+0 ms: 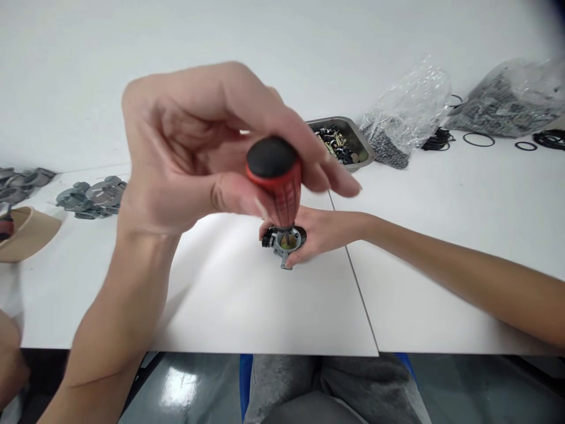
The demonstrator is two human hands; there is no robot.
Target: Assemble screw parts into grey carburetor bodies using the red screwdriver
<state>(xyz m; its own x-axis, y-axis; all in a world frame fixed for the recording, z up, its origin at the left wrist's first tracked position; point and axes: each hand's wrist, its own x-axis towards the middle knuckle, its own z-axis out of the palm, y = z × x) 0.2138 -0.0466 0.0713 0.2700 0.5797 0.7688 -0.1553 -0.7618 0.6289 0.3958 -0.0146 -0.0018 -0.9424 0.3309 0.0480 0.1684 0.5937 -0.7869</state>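
My left hand is raised above the white table, its thumb and fingers closed round the red handle of a screwdriver with a black cap. The screwdriver points down, and its shaft reaches into the round opening of a small grey metal part with black fittings. Lower down, my right hand grips that metal part from the right side and holds it on the table, with the thumb near its lower edge. Some of my right hand's fingers are hidden behind the part and the handle.
Behind stand a metal tray of small parts, a plastic bag and a bag of grey pieces. Black rings lie at right. Grey castings and a beige container are left. Another person's arm shows lower left.
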